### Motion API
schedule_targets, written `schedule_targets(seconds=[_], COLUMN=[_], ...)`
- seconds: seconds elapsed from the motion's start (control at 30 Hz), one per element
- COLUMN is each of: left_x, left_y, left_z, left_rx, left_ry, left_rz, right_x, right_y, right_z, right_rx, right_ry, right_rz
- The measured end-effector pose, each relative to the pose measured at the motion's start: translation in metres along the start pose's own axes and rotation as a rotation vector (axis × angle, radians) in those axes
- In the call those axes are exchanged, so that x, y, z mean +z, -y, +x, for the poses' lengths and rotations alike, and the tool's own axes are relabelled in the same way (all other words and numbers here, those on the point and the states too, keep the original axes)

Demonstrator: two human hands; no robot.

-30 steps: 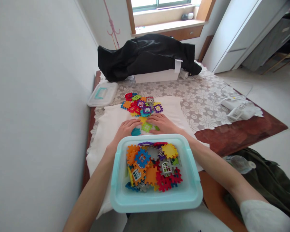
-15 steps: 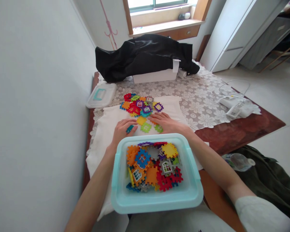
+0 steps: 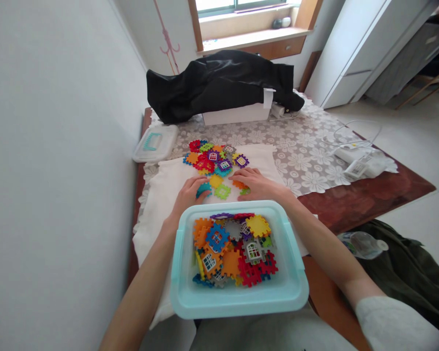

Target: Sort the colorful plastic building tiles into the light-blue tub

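My left hand (image 3: 189,193) rests on the white cloth (image 3: 157,234), its fingers curled around a teal interlocking plastic piece (image 3: 203,189). My right hand (image 3: 258,185) lies flat with spread fingers, beside an orange piece (image 3: 238,184) and a small green piece (image 3: 245,191). Between the hands are a yellow piece (image 3: 215,181) and a green window piece (image 3: 223,191). A heap of multicoloured pieces (image 3: 212,158) lies farther off. Below my hands, a light-blue plastic box (image 3: 237,308) holds many similar pieces.
A lid with a teal handle (image 3: 155,143) lies at the far left of the lace tablecloth (image 3: 300,156). Behind it, black fabric (image 3: 219,85) drapes over a white box (image 3: 236,114). White cords and packets (image 3: 358,165) lie right. A wall runs along the left.
My left hand has closed around the teal piece and lifted it from the cloth. My right hand has slid slightly right, uncovering the orange piece.
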State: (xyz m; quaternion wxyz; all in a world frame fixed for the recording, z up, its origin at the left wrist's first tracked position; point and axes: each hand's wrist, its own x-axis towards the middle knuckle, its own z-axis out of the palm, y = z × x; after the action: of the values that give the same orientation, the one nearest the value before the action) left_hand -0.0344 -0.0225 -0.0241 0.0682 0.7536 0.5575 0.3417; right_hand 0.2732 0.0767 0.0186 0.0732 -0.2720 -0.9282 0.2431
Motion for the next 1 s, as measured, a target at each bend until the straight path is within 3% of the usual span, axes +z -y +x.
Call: schedule_targets(seconds=[0.17,0.33,0.53,0.73,0.87,1.0], left_x=[0.0,-0.004,-0.007,0.002,0.011,0.017], left_y=[0.001,-0.008,-0.015,-0.013,-0.012,-0.012], left_z=[0.0,0.001,0.003,0.006,0.006,0.005], left_rx=[-0.081,-0.069,-0.134,-0.291,-0.283,-0.159], left_ry=[-0.033,-0.04,-0.148,-0.262,-0.145,0.02], left_rz=[-0.036,-0.116,-0.206,-0.525,-0.591,-0.324], right_x=[0.003,0.011,0.014,0.025,0.031,0.031], right_y=[-0.003,-0.012,-0.011,-0.017,-0.017,-0.012], right_z=[0.0,0.003,0.003,0.012,0.015,0.016], right_rx=[-0.006,-0.074,-0.138,-0.187,-0.238,-0.276], right_ry=[-0.001,-0.047,-0.079,-0.143,-0.179,-0.266], right_rz=[0.053,0.074,0.013,0.007,0.055,0.114])
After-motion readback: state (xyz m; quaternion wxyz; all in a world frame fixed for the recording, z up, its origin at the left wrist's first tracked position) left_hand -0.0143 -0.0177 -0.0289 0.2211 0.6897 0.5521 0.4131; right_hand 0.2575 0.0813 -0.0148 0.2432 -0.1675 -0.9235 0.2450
